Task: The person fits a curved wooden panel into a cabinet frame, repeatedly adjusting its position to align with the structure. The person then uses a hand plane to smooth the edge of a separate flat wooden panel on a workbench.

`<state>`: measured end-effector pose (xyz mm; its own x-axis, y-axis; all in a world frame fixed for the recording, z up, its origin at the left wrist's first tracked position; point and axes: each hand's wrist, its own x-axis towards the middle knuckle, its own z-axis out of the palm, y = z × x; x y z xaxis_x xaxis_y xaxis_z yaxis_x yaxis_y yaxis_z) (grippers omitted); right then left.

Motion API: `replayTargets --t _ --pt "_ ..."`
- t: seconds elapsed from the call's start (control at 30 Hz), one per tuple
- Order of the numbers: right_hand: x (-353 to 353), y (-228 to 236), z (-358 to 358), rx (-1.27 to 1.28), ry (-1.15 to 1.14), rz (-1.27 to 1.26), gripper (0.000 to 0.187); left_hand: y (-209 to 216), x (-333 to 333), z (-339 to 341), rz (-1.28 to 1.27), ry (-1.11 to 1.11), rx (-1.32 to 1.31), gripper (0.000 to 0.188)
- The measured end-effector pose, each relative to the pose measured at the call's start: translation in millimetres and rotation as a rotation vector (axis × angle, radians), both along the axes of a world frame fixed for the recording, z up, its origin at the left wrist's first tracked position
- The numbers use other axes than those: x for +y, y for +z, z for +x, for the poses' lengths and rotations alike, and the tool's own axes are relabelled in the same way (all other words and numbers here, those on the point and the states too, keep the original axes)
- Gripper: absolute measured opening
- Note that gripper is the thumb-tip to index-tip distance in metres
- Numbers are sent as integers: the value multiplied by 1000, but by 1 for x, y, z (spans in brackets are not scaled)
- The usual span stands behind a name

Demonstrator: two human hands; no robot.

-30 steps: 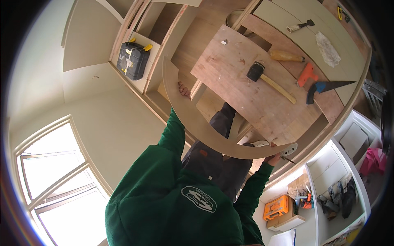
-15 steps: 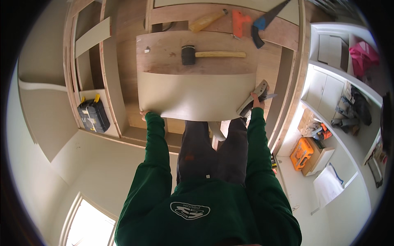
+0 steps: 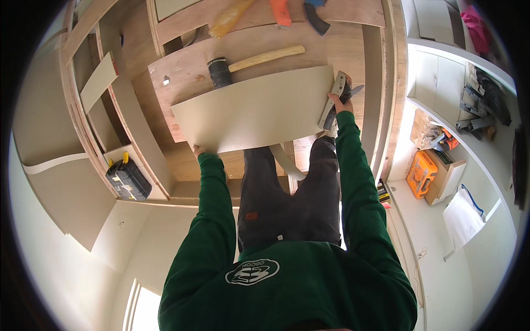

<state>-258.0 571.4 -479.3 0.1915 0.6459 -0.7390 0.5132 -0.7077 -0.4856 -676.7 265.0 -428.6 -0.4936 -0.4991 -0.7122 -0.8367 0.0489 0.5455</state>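
A pale beige panel lies slanted across the middle, its right end farther away. At its near left corner my left hand is closed on the edge. My right hand, at the panel's right end, is closed around a grey-and-black hand plane resting along that edge. Under the panel shows a reddish-brown board. On the board, just beyond the panel, lies a rubber mallet with a wooden handle. A pale curved strip hangs below the panel, between my legs.
Beyond the board lie a wooden-handled tool, an orange tool and a saw's blue-and-black handle. A black toolbox sits left in the wooden frame. Right, white shelves hold tools and an orange case.
The panel has turned, its right end swinging away from me, and more of the board shows at its left. The hand plane stands more upright. The whole view has shifted and tilted.
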Motion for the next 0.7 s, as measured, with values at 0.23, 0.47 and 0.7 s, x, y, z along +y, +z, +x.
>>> replayTargets --t 0.23,0.47,0.7 --pt "-50 -11 6 95 -304 91 85 164 -16 -7 725 -242 335 34" --pt "-80 26 37 273 -445 -285 72 342 133 75 367 -737 953 37" --pt "-119 61 54 324 -284 -538 48 442 233 149 332 -1024 1196 37"
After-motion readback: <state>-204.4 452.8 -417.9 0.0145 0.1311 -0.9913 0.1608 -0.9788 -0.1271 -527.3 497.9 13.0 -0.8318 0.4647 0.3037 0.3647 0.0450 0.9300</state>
